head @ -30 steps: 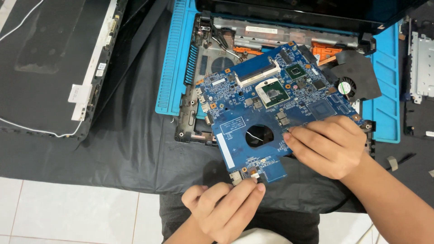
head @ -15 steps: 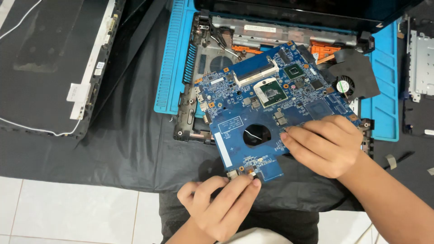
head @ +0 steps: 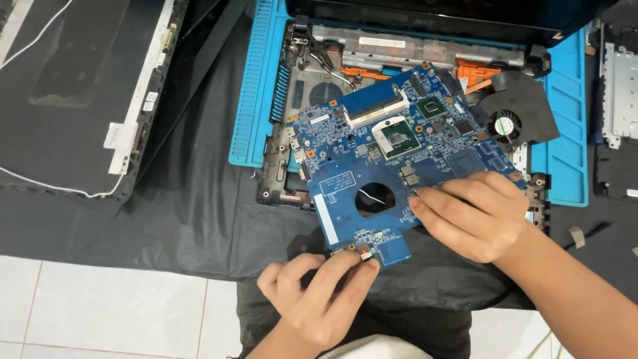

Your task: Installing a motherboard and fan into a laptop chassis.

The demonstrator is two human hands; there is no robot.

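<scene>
My left hand (head: 319, 299) pinches the near corner of the blue motherboard (head: 392, 153), fingertips closed on its edge. My right hand (head: 475, 213) presses curled fingers onto its right side, the black fan (head: 515, 116) just beyond, over the laptop base (head: 279, 179).

Both hands, left (head: 318, 299) and right (head: 473, 214), are bare, forearms unsleeved, no rings or watch

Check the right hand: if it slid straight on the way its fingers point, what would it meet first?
The right hand points left across the blue motherboard; it would probably first reach the round cutout, though depth is uncertain.
</scene>
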